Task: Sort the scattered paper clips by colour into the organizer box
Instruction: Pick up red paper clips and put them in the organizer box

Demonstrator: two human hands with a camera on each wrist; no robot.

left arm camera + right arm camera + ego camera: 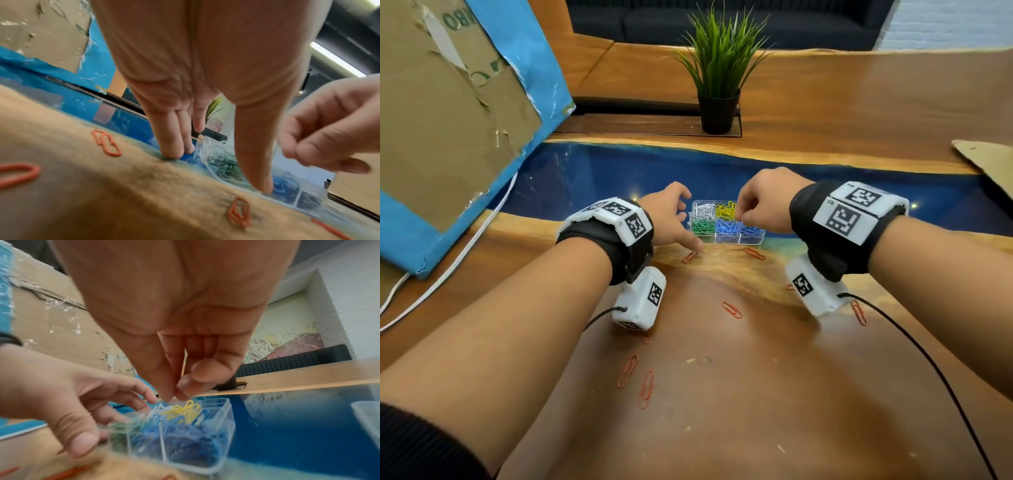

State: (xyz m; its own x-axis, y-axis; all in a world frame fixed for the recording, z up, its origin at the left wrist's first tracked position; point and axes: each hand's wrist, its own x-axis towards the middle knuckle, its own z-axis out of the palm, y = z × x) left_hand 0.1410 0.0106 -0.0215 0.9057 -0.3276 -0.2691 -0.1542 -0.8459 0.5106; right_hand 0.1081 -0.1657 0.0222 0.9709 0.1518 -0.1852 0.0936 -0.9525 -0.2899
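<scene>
The clear organizer box (pixel 751 241) sits at the edge of the blue resin strip, with white, yellow (pixel 183 408), green and blue clips in separate compartments. My right hand (pixel 739 216) hovers over the box, thumb and forefinger pinched tight above the yellow compartment. In the right wrist view a thin orange sliver shows between them. My left hand (pixel 685 226) is left of the box with its fingers (pixel 172 152) straight on the table. Its thumb (pixel 265 186) points down beside an orange clip (pixel 690 256). Several more orange clips (pixel 731 309) lie scattered on the wood nearer me.
A potted plant (pixel 717 68) stands behind the box. A blue-edged cardboard panel (pixel 448 120) leans at the left with a white cable (pixel 448 267) under it. Another cardboard sheet (pixel 986 161) lies far right. A black cable (pixel 928 359) trails from my right wrist.
</scene>
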